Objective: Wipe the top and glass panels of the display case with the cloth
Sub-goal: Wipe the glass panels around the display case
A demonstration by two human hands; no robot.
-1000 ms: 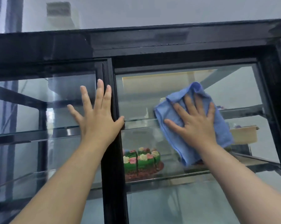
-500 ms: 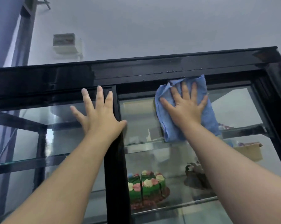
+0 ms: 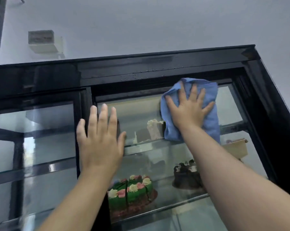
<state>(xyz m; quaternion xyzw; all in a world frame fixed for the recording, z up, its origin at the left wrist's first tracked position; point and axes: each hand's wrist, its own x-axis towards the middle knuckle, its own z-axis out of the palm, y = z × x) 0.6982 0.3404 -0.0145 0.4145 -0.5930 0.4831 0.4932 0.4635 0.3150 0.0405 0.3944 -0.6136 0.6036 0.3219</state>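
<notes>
While the left hand (image 3: 100, 139) rests flat, the right hand (image 3: 190, 110) (fingers spread) presses the cloth (image 3: 209, 117) beneath it.

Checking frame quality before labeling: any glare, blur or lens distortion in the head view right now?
Head view: pale reflections wash over the left glass panel; left hand is soft with motion blur at the fingertips; right hand and blue cloth are sharper; the case's black top frame tilts and bows from the wide-angle lens; lighting is flat, with no hard shadows.
</notes>
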